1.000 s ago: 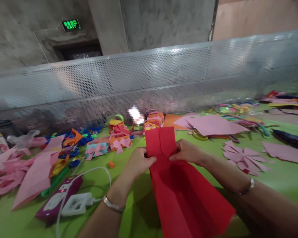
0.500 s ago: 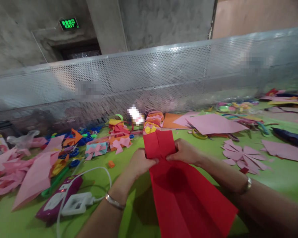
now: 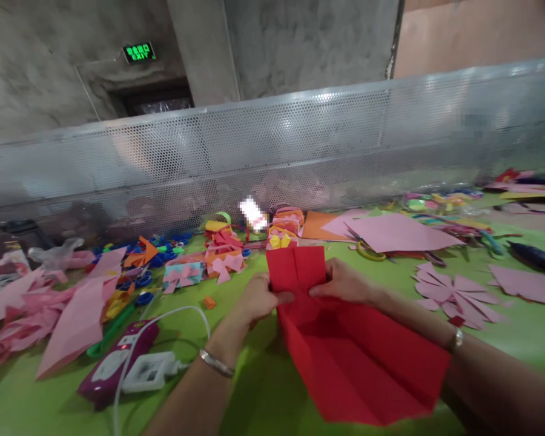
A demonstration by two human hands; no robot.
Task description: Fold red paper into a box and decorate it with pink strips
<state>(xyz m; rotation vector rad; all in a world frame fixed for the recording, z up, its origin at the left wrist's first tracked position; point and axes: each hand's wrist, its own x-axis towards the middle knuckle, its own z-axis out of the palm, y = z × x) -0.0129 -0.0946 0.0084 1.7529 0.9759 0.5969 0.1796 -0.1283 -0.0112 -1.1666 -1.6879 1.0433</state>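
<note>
A large red paper sheet (image 3: pixel 358 363) with folded creases lies over the green table (image 3: pixel 254 393) in front of me. Its far end is folded into two narrow flaps that stand up between my hands. My left hand (image 3: pixel 258 298) pinches the paper's left side at the fold, fingers closed on it. My right hand (image 3: pixel 343 281) grips the right side of the same fold, fingers curled over the paper. A bracelet sits on my left wrist and a watch on my right.
Pink paper sheets (image 3: pixel 72 321), paper bows (image 3: pixel 222 261) and scraps litter the left and middle. A purple device with a white charger (image 3: pixel 131 369) and cable lies near left. Pink sheet (image 3: pixel 395 233), scissors (image 3: pixel 367 248) and a pink paper flower (image 3: pixel 454 297) lie right. A perforated metal barrier (image 3: pixel 272 151) runs along the back.
Both hands have pressed the fold down and slightly away; the standing flaps are shorter. The paper's near end has swung lower and flatter over the table.
</note>
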